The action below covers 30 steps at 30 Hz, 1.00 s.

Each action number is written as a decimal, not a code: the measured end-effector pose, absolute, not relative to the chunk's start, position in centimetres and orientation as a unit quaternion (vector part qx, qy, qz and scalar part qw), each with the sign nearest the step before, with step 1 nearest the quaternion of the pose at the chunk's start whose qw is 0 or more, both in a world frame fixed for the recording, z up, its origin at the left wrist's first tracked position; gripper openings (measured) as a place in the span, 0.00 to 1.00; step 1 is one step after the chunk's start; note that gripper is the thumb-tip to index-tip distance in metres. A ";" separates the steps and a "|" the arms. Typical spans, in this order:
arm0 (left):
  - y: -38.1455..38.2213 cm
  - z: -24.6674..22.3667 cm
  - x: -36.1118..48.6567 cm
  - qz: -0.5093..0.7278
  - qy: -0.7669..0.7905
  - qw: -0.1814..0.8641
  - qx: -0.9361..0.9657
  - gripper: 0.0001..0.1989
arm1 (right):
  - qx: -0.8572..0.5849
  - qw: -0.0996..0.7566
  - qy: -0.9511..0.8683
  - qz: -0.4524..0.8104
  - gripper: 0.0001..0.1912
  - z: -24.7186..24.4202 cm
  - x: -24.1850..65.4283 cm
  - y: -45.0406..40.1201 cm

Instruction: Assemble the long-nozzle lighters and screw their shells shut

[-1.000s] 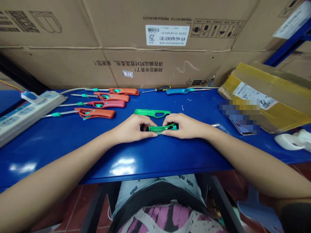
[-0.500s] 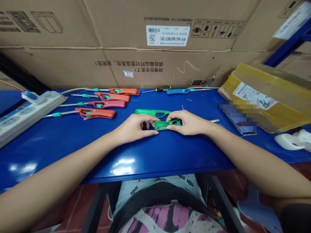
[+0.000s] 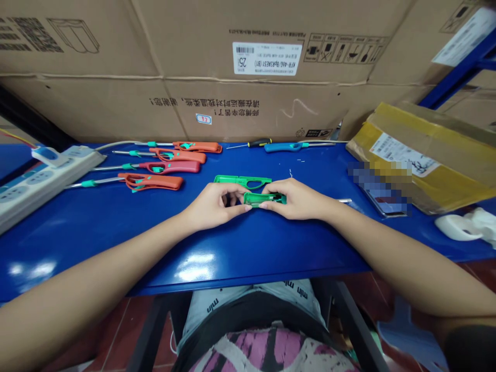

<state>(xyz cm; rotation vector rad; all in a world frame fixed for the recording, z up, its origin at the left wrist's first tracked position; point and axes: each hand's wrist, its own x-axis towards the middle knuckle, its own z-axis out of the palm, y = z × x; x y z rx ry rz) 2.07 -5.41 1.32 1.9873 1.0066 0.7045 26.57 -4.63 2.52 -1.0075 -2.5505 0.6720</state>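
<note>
Between my hands is a green long-nosed lighter (image 3: 256, 199) with its casing open, showing the inner parts; its metal tube sticks out beyond my right wrist. My left hand (image 3: 217, 206) pinches the handle's left end between thumb and fingers. My right hand (image 3: 294, 200) is closed around the trigger part, hiding much of it. Just behind, a loose green casing half (image 3: 242, 181) lies on the blue table (image 3: 248, 248).
Several orange and red lighters (image 3: 170, 166) lie at the left beside a white power strip (image 3: 50, 181). A screwdriver (image 3: 259, 142) and a blue lighter (image 3: 284, 147) lie at the back. Rightward are a phone (image 3: 382, 194), a taped carton (image 3: 422, 155) and a white object (image 3: 459, 227).
My right hand has slid slightly left along the lighter, its thumb now closer to my left thumb. Both hands still hold the lighter in nearly the same place.
</note>
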 end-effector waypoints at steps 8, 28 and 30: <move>-5.7 1.7 2.0 0.260 0.374 0.311 0.834 0.17 | -0.351 0.141 -0.896 0.232 0.14 2.5 26.2 -4.7; -4.7 2.5 0.8 0.208 0.392 0.329 0.834 0.16 | -0.371 0.050 -0.888 0.265 0.16 5.1 30.0 -3.6; -4.7 2.6 0.7 0.186 0.386 0.314 0.847 0.14 | -0.370 0.051 -0.886 0.273 0.13 5.1 30.2 -3.5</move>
